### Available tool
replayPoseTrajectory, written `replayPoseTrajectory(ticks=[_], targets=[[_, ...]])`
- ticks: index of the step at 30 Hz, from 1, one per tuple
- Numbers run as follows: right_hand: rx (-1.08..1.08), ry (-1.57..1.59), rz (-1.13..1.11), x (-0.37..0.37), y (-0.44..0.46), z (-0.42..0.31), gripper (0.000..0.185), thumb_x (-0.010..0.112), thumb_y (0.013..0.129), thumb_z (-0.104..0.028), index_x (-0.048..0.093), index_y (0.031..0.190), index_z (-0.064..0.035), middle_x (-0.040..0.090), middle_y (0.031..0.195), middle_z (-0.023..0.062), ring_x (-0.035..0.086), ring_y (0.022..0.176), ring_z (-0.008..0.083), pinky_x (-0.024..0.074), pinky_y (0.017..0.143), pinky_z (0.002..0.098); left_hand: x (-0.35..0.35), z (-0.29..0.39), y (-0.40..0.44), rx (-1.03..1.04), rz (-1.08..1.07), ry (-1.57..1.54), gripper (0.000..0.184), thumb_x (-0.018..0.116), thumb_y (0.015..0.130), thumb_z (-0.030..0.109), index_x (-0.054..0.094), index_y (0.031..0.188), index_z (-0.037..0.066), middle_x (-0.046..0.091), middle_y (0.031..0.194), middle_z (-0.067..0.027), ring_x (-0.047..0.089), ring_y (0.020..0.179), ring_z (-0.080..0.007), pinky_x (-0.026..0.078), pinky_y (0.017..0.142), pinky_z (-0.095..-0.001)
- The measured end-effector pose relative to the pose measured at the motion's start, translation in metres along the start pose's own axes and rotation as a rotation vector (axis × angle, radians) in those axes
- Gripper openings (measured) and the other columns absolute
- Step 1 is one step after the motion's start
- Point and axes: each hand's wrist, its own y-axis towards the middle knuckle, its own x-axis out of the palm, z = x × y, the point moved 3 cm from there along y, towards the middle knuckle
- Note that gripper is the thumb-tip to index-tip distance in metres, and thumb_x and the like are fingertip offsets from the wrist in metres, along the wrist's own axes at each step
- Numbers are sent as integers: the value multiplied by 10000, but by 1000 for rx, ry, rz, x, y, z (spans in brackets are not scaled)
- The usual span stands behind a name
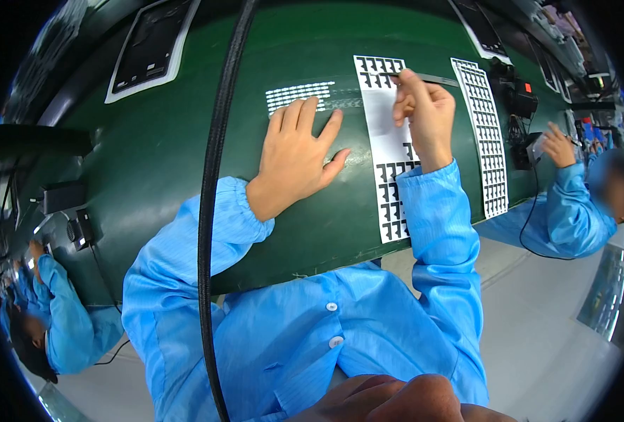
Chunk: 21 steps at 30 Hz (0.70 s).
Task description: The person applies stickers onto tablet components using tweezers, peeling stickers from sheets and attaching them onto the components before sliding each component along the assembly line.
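Note:
My left hand (298, 151) lies spread on the green table, its fingertips over the lower right part of a clear sheet with rows of small white pieces (291, 95). My right hand (426, 116) is closed in a pinch on metal tweezers (435, 79), which point left over a white sheet of black stickers (380, 65). Black stickers show at the top and bottom of that sheet, and its middle (386, 130) is bare white. My right sleeve covers part of its lower right side.
Another sticker sheet (491, 155) lies to the right. A black panel on white backing (153, 46) is at the upper left. Black adapters (523, 102) stand at the right. A black cable (217, 141) hangs across the view. Blue-sleeved co-workers (572, 204) sit on both sides.

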Motion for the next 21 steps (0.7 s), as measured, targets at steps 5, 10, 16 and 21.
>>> replayPoseTrajectory(ticks=[5,10,16,21], targets=[[-74,75,242,-48,18,-7,284,688,936,-217,697,880,62,624,639,61,569,441,118,429,390,227,-1,-1,2,-8,-29,-13,542,724,813,361,639,1265,74,530,1285,-244,492,1180,-391,403,977,-484],[-122,93,392,-93,21,-12,279,680,943,-216,706,918,61,620,663,53,571,454,114,436,390,221,0,0,2,17,0,-9,552,720,807,372,642,1243,42,534,1265,-260,485,1164,-392,391,983,-495],[-21,-63,435,-112,25,18,285,693,932,-221,708,913,62,626,678,62,566,468,107,427,413,224,2,0,4,6,-60,-47,566,712,829,338,602,1326,91,486,1342,-239,458,1225,-397,380,1011,-499],[-123,-99,423,-103,20,21,294,703,926,-222,709,920,72,622,674,66,553,463,104,421,410,227,7,0,12,17,-75,-80,566,706,836,336,594,1334,92,483,1342,-239,453,1224,-398,372,1012,-504]])
